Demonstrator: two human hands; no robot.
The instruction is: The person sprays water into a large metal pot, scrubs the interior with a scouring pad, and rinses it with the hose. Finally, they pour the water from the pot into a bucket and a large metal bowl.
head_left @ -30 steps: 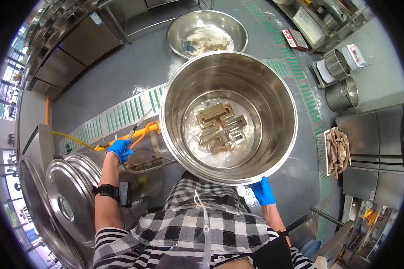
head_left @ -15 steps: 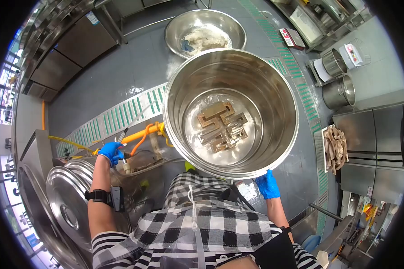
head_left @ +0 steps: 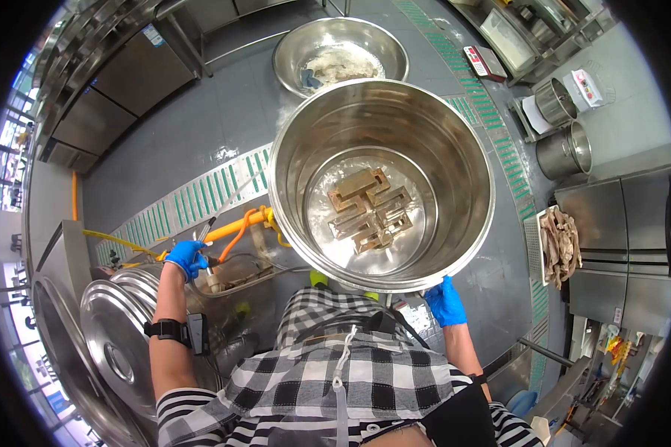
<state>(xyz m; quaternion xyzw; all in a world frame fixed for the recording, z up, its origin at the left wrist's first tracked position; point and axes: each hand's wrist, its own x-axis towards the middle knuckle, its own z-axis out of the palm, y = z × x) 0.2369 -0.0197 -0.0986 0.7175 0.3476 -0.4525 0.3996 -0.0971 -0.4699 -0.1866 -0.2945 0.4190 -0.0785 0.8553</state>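
Note:
A tall, wide steel pot (head_left: 470, 231) stands before me. On its floor lies a brownish metal frame (head_left: 369, 205) of joined bars and blocks, with shiny wet-looking metal around it. My right hand (head_left: 446, 302), in a blue glove, is closed at the near right rim; the rim hides some fingertips. My left hand (head_left: 187, 258), also gloved in blue, is closed beside an orange hose (head_left: 235, 242) and a yellow pipe (head_left: 238, 223). A thin grey stick-like part (head_left: 206, 228) pokes out above its fingers. What the left fingers wrap is mostly hidden.
Behind the pot, a steel basin (head_left: 391, 56) holds whitish, cloudy contents. Large round lids (head_left: 112, 350) lean at my left. To the right are a tray of brown pieces (head_left: 561, 246), two smaller pots (head_left: 564, 153), a scale (head_left: 486, 63) and steel cabinets. Drain grating (head_left: 194, 195) crosses the floor.
Both hands stay in nearly the same places. The pot's outline sits very slightly farther left and up in view, and my left hand appears slightly lower and to the right.

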